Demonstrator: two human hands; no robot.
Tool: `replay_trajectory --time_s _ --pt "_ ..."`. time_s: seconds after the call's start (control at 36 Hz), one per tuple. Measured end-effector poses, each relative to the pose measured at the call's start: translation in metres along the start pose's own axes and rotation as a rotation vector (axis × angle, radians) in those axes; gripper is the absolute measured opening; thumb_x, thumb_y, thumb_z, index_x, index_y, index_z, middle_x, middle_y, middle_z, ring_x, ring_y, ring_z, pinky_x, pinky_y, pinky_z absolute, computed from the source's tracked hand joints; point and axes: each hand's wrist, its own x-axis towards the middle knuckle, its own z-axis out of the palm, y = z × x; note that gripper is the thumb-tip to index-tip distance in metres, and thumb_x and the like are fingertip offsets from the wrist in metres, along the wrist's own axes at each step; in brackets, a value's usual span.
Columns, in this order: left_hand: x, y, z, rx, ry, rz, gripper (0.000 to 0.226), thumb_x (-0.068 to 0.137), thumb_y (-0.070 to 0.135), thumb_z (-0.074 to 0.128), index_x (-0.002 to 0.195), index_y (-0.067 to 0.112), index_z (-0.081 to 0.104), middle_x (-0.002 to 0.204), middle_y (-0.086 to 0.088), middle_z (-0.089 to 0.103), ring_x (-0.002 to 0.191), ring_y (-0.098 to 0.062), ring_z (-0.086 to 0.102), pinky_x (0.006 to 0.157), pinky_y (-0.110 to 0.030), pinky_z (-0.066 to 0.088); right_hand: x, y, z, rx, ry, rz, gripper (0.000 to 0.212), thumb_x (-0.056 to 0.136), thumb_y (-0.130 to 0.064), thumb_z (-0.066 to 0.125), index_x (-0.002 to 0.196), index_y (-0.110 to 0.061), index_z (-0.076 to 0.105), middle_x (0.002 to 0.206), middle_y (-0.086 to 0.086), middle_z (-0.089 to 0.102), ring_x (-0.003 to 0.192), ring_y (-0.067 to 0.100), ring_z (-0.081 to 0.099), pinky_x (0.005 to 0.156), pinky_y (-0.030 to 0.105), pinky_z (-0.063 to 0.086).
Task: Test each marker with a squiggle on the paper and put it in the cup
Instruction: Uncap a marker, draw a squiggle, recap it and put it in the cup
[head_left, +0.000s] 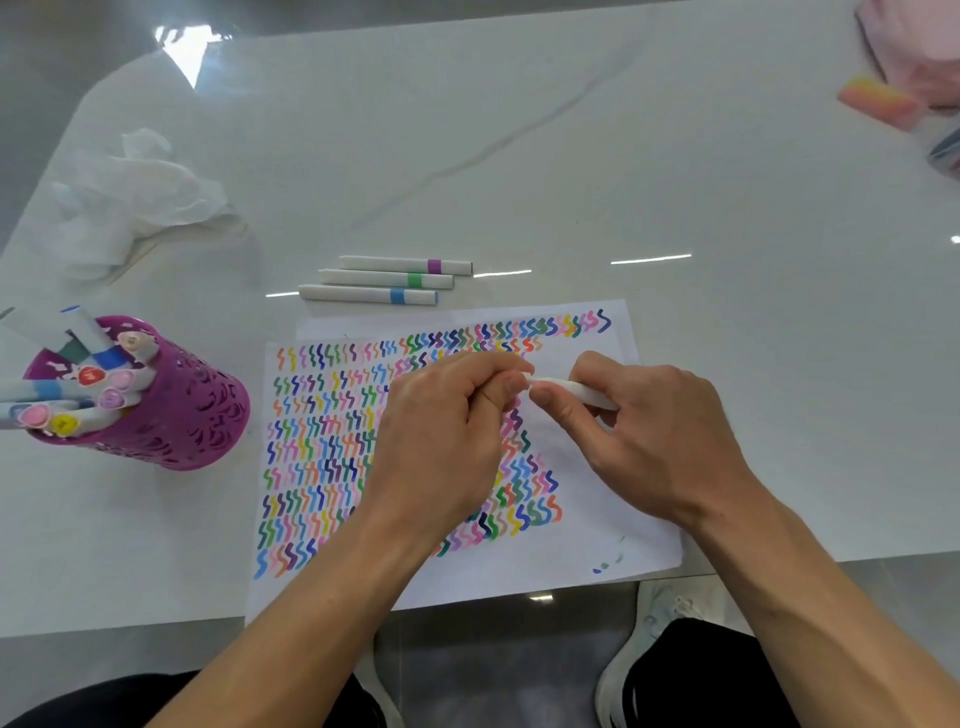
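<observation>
Over the middle of the paper (613, 540), both hands meet on one white marker (587, 393). The right hand (649, 431) curls round its barrel and the left hand (447, 441) pinches its other end, probably the cap. I cannot tell whether the cap is coming off or going on. Next comes either a squiggle on the paper's bare right side or a carry to the cup (171, 415), left of the paper. Three markers (387, 279) lie just beyond the paper's far edge.
</observation>
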Motion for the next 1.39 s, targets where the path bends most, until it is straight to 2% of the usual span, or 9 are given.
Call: replay_trajectory --time_s 0.17,0.25,0.47,0.64,0.78,0.86,1.06,1.22,1.39 --pt "0.004 -0.004 0.0 0.0 0.083 -0.049 0.017 0.101 0.028 0.06 0.111 0.026 0.074 0.087 0.021 0.065 0.081 0.003 0.063 0.073 -0.015 0.049 0.0 0.006 -0.003 0.051 0.003 0.074 0.016 0.104 -0.041 0.053 0.111 -0.027 0.055 0.069 -0.017 0.054 0.053 0.006 0.054 0.051 0.024 0.037" --pt "0.004 -0.004 0.0 0.001 0.085 -0.068 0.018 0.1 0.03 0.061 0.113 0.026 0.073 0.092 0.02 0.065 0.083 0.002 0.062 0.076 -0.015 0.048 0.001 0.009 -0.004 0.245 0.009 0.143 0.024 0.105 -0.023 0.048 0.125 -0.034 0.042 0.09 -0.014 0.062 0.068 0.008 0.062 0.054 0.023 0.045" --pt "0.005 -0.004 0.002 0.058 0.018 -0.052 0.017 0.097 0.027 0.065 0.111 0.03 0.073 0.1 0.019 0.065 0.083 0.001 0.059 0.078 -0.006 0.044 0.008 0.005 -0.005 0.585 0.071 0.258 0.03 0.106 -0.01 0.054 0.105 -0.033 0.072 0.104 -0.012 0.071 0.085 0.007 0.07 0.072 0.013 0.051" --pt "0.006 -0.006 0.005 0.101 -0.026 -0.032 0.017 0.098 0.027 0.065 0.112 0.028 0.073 0.103 0.017 0.066 0.086 0.004 0.053 0.078 -0.001 0.037 0.012 0.006 -0.007 0.794 0.062 0.289 0.04 0.101 0.007 0.053 0.115 -0.023 0.076 0.108 -0.004 0.078 0.1 0.012 0.075 0.089 0.027 0.06" --pt "0.007 -0.006 0.007 0.143 -0.017 0.016 0.015 0.099 0.025 0.065 0.11 0.027 0.074 0.1 0.015 0.065 0.088 0.002 0.053 0.075 -0.001 0.034 0.015 0.011 -0.004 0.741 0.055 0.26 0.031 0.085 -0.022 0.086 0.11 -0.028 0.069 0.095 -0.002 0.071 0.087 0.014 0.071 0.074 0.022 0.058" --pt "0.007 -0.007 0.009 0.17 -0.015 0.045 0.016 0.098 0.022 0.066 0.108 0.027 0.077 0.1 0.011 0.066 0.093 -0.004 0.057 0.079 -0.005 0.033 0.016 0.01 0.001 0.695 0.086 0.255 0.017 0.091 -0.044 0.078 0.098 -0.034 0.066 0.082 -0.002 0.067 0.07 0.017 0.063 0.062 0.033 0.054" --pt "0.007 -0.012 0.014 0.243 -0.022 0.112 0.017 0.093 0.017 0.071 0.106 0.023 0.079 0.102 0.006 0.064 0.097 -0.013 0.056 0.082 -0.021 0.043 0.018 0.012 0.006 0.763 0.126 0.312 0.016 0.091 -0.034 0.065 0.107 -0.03 0.067 0.076 0.001 0.072 0.065 0.014 0.067 0.06 0.025 0.051" --pt "0.008 -0.014 0.016 0.254 -0.016 0.132 0.017 0.093 0.018 0.07 0.107 0.021 0.078 0.099 0.003 0.065 0.096 -0.018 0.057 0.079 -0.033 0.051 0.021 0.014 0.012 0.75 0.207 0.366 0.004 0.082 -0.028 0.073 0.086 -0.026 0.073 0.08 -0.01 0.075 0.066 0.006 0.066 0.057 0.02 0.051" --pt "0.009 -0.015 0.017 0.257 -0.019 0.145 0.017 0.093 0.017 0.07 0.107 0.02 0.078 0.1 0.004 0.067 0.096 -0.019 0.058 0.079 -0.035 0.051 0.021 0.014 0.018 0.712 0.259 0.359 0.003 0.09 -0.027 0.073 0.09 -0.027 0.069 0.079 -0.003 0.075 0.065 0.017 0.073 0.057 0.03 0.061"
